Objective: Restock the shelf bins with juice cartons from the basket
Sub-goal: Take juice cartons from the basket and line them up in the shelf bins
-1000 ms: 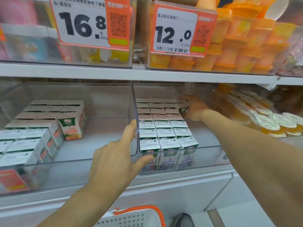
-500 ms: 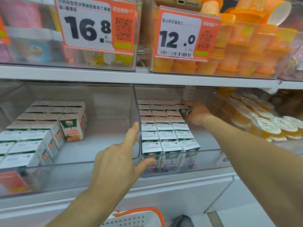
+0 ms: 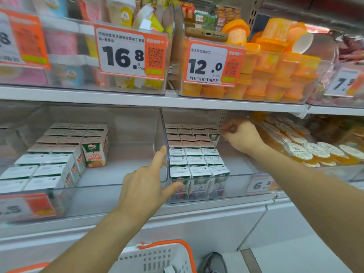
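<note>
Cartons: small juice cartons (image 3: 194, 154) stood upright in tidy rows of three along the left side of the right-hand clear bin (image 3: 236, 186), flat paper tops up, printed faces toward the aisle.

Back carton: one green-labelled carton (image 3: 214, 137) stood at the rear right of the block, a step outside the rows.

Right hand: the right hand (image 3: 241, 135) was deep in the bin just to the right of that carton, fingers (image 3: 228, 128) curled; whether they gripped the carton or merely touched it, I could not tell.

Left hand: the left hand (image 3: 146, 184) was nearer the front, fingers relaxed, thumb on the bin's front corner and forefinger along the clear divider wall.

Key relation: the rows ran front to back, and the bare strip of bin floor lay to their right, on the right hand's side.

Left bin: the neighbouring bin (image 3: 118, 186) held more cartons, one showing an orange face (image 3: 94, 152).

Basket: a white perforated basket with an orange rim (image 3: 157, 257) sat below the shelf.

Materials: hard glossy plastic bins, stiff boxy cardboard.
</note>
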Demonstrator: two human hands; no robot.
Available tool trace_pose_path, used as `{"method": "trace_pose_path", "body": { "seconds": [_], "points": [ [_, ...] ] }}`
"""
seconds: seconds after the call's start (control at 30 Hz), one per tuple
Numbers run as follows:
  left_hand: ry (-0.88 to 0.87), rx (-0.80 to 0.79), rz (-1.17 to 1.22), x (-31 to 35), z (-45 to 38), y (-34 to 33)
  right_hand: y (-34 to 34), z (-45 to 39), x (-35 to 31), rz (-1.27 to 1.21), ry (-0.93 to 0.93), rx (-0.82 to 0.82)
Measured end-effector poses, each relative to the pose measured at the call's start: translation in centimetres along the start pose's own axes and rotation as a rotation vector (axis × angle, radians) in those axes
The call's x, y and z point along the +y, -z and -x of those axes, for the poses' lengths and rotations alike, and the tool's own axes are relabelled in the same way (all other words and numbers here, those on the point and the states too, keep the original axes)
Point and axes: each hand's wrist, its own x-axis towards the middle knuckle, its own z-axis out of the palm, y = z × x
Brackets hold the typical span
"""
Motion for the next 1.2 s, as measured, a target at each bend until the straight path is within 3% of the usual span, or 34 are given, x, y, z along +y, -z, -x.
{"method": "trace_pose_path", "body": {
  "seconds": [0.13, 0.27, 0.33, 0.4, 0.53, 0.77, 0.87, 1.0, 1.2],
  "points": [
    [-0.01, -0.077, 0.264, -0.4, -0.4, 1.7, 2.9, 8.4, -3.7, -0.148, 0.013, -0.12],
    [-0.213, 0.274, 0.415, -0.7, 2.1, 4.2, 4.3, 16.4, -7.9, -0.162, 0.074, -0.327],
    [-0.234, 0.335, 0.434, -1.6, 4.7, 4.2, 3.4, 19.1, -9.4, -0.184, 0.074, -0.412],
    [-0.155, 0.247, 0.455, -3.2, 8.0, 2.8, 1.3, 21.2, -10.3, -0.159, 0.042, -0.541],
    [0.132, -0.125, 0.44, -8.6, 16.6, -2.2, -5.6, 25.4, -9.7, -0.133, -0.065, -0.746],
    [0.474, -0.729, 0.327, -16.5, 30.9, -9.8, -20.4, 35.3, -2.7, 0.014, -0.324, -1.043],
    [0.554, -0.8, 0.34, -17.6, 34.0, -11.8, -24.6, 39.3, 0.7, 0.118, -0.387, -1.052],
    [0.674, -0.817, 0.299, -18.0, 35.0, -14.4, -27.5, 41.9, 3.5, 0.262, -0.282, -0.986],
    [0.777, -0.906, 0.254, -19.1, 35.2, -17.4, -29.2, 42.3, 5.1, 0.268, -0.294, -0.949]
  ]
}}
